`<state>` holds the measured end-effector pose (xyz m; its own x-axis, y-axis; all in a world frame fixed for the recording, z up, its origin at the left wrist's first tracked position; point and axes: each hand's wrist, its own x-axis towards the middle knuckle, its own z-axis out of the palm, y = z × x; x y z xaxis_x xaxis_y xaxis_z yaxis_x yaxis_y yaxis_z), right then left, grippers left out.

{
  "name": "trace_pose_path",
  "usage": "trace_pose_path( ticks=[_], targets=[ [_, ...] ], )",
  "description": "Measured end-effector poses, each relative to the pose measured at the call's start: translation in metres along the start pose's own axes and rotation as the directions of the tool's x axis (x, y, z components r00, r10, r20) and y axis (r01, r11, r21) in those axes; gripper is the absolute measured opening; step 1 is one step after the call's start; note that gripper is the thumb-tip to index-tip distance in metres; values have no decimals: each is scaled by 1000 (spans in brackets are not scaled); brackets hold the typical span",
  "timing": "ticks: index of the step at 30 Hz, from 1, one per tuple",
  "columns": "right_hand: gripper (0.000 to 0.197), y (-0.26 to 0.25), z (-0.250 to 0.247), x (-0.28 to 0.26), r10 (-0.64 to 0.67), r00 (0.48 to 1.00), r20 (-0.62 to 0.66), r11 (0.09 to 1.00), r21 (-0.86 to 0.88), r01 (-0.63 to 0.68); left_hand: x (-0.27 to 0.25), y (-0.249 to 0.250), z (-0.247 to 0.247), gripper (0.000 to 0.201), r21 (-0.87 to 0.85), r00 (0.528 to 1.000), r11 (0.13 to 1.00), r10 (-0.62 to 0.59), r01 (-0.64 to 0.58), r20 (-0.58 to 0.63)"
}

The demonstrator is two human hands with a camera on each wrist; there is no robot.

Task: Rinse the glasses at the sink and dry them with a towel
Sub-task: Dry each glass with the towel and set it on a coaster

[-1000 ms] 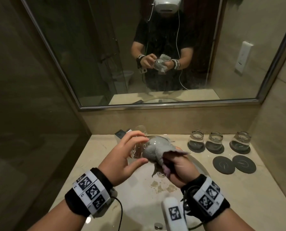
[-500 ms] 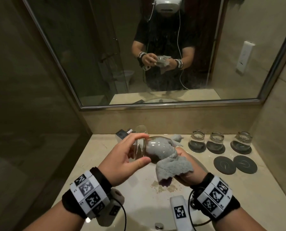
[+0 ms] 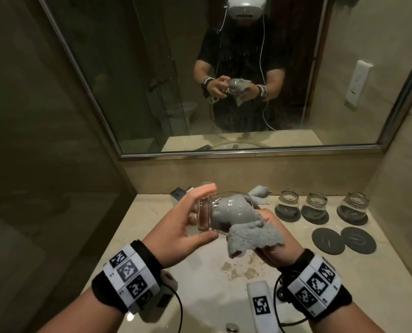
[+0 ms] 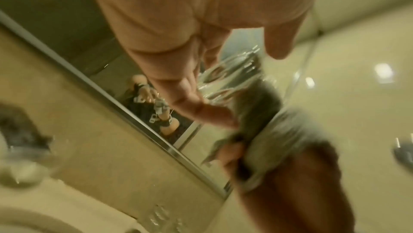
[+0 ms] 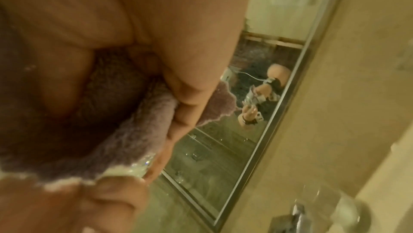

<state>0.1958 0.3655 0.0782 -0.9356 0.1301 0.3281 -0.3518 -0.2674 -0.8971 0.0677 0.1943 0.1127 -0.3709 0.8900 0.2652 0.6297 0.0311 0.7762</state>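
One glass tumbler (image 3: 214, 212), laid on its side above the sink (image 3: 200, 301) with its long axis running nine to three o'clock, is gripped at its base by the left hand (image 3: 183, 234), while a grey towel (image 3: 245, 224) is clutched at three o'clock by the right hand (image 3: 274, 246).

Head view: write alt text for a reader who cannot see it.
Over a sink, the left hand holds a glass sideways while the right hand works a grey towel inside it. Three glasses stand on coasters nearby.
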Motion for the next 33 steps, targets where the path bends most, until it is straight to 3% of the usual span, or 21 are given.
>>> trace_pose_path(
  ticks=[2, 4, 6, 8, 10, 12, 14, 16, 17, 19, 21, 24, 25, 30, 32, 33],
  targets=[
    [24, -5, 2, 0, 3, 1000, 0, 993, -122, -3, -3, 2, 2, 75, -315, 976, 924, -215, 217, 41],
    [25, -4, 4, 0, 32, 999, 19, 977, -213, -28, -1, 0, 4, 61, -454, 942, 835, -334, 312, 34],
    [22, 3, 4, -1, 65, 998, -18, 958, -277, -68, -2, 1, 7, 43, -363, 942, 883, -333, 297, -39],
    [11, 8, 5, -1, 111, 991, -77, 988, -101, -118, -5, -1, 9, 45, -154, 977, 972, -194, 180, -85],
    [32, 5, 4, -1, 148, 987, -65, 987, 69, -143, -8, -3, 10, 52, -38, 989, 995, -98, 94, -113],
    [27, -6, 1, 1, 153, 988, 35, 988, 30, -154, -8, -3, 10, 51, -180, 979, 976, -149, 123, -137],
    [27, -15, -3, 1, 193, 973, 127, 965, -203, -165, -9, -5, 11, 46, -324, 959, 925, -250, 197, -131],
    [14, -24, -7, 1, 224, 967, 124, 809, -576, -114, -11, -11, 12, 51, -404, 934, 882, -325, 242, -149],
    [8, -27, -8, 1, 225, 968, 113, 739, -667, -94, -12, -13, 13, 57, -469, 916, 843, -370, 262, -153],
    [13, -34, -7, -1, 202, 976, 82, 679, -730, -79, -13, -16, 14, 62, -629, 875, 724, -464, 284, -138],
    [14, -35, -9, -2, 182, 983, 20, 573, -815, -89, -15, -16, 15, 46, -758, 848, 595, -518, 266, -110],
    [20, -30, -8, -4, 248, 968, -36, 261, -960, -103, -15, -16, 17, 36, -779, 844, 564, -529, 274, -86],
    [21, -29, -7, -4, 230, 973, -8, 208, -976, -57, -15, -16, 17, 38, -768, 846, 575, -526, 282, -84],
    [17, -35, -15, 1, 115, 987, 115, 22, -993, 114, -15, -16, 17, 41, -743, 846, 591, -529, 313, -64],
    [11, -34, -16, 4, -42, 984, 173, 42, -984, 175, -15, -17, 18, 45, -748, 849, 582, -526, 318, -48],
    [12, -31, -17, 4, -138, 976, 171, 123, -974, 189, -15, -17, 19, 47, -754, 852, 574, -522, 320, -36]
  ],
)
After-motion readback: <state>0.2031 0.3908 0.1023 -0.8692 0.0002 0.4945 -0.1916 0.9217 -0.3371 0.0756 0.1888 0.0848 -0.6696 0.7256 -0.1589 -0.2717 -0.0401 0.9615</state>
